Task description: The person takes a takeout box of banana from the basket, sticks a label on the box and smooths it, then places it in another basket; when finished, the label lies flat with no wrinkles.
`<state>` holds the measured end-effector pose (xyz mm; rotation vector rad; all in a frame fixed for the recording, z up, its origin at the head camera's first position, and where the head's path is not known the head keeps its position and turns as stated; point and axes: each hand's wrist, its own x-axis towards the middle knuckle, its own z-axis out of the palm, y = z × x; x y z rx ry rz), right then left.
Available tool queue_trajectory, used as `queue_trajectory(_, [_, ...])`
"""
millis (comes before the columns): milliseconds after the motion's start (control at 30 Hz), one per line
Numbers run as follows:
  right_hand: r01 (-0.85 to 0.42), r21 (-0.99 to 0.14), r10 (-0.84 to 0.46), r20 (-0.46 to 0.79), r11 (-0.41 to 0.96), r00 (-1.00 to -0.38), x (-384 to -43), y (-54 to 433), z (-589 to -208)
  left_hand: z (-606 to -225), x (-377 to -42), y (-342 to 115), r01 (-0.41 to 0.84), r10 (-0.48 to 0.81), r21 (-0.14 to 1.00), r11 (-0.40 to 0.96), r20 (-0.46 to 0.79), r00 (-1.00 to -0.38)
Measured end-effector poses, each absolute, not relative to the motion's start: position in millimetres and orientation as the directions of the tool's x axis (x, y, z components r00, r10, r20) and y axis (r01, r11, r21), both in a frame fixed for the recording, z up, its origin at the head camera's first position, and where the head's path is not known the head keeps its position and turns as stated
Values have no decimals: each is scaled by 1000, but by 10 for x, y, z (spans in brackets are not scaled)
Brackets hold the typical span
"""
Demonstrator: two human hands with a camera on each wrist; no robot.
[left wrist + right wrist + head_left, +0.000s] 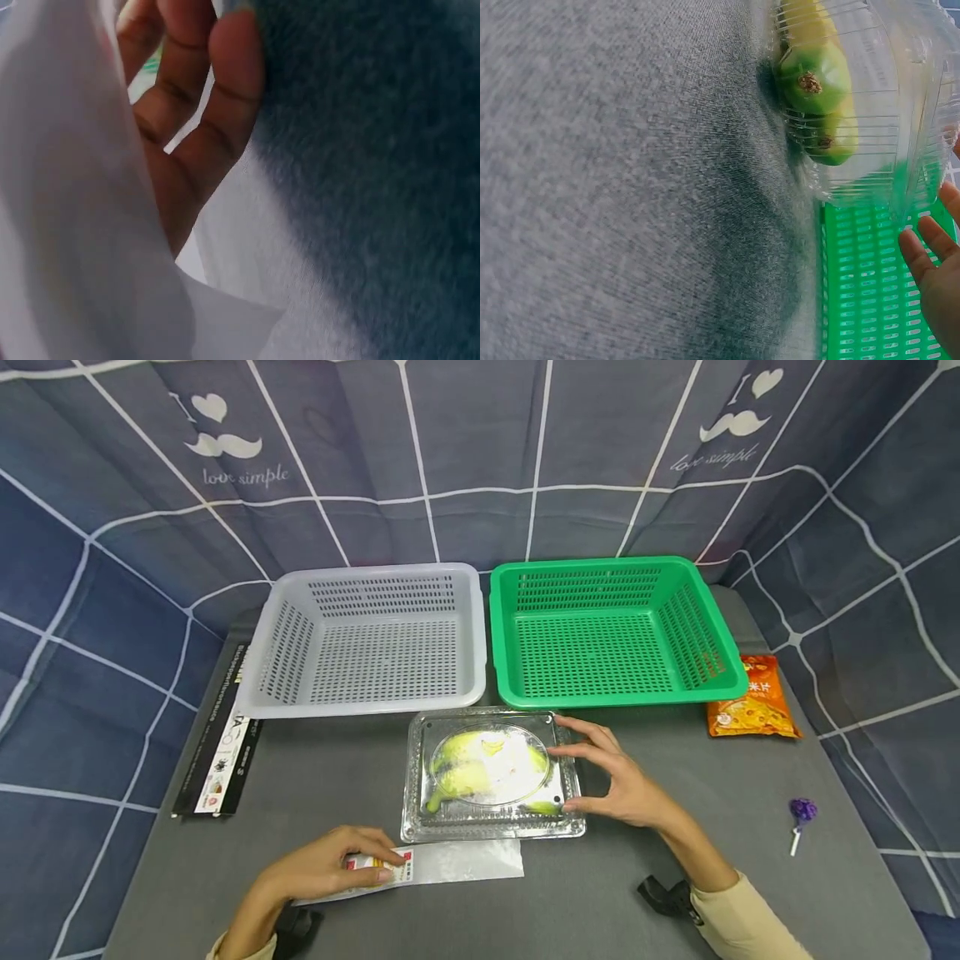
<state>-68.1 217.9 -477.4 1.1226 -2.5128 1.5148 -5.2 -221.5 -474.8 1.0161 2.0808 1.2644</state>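
Observation:
A clear plastic clamshell box [492,831] lies on the table in front of the baskets. Yellow-green fruit [465,764] shows through its lid; its green, brown-tipped ends [810,82] stand out in the right wrist view. At the box's right side is my right hand [618,777], fingers spread and fairly straight, fingertips right at the edge. Just before the box's front edge stretches a flat white plastic packet [468,862] with a red-and-white printed label. My left hand [330,862] pinches its left part between thumb and fingers; in the left wrist view, white film [82,187] covers part of the hand.
Behind stand a light grey basket [251,702] and a green basket [615,700], side by side. A long black box [213,752] lies at left. On the right are an orange snack bag [753,697] and a purple lollipop [802,812]. Dark checked curtains surround the table.

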Motion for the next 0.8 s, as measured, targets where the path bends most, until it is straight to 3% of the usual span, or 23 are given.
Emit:
queue_trajectory(300, [-531, -779, -574, 280, 333, -769, -668, 2198, -4784, -4783, -39, -2096, 470, 736, 768, 435, -3, -677])
queue_trajectory(500, [-530, -780, -575, 278, 333, -770, -669, 2191, -4775, -4805, 14, -2056, 457, 671, 695, 555, -51, -740])
queue_trajectory(800, [-534, -778, -571, 285, 331, -770, -665, 2192, -4788, -4869, 34, -2069, 423, 654, 703, 571, -78, -752])
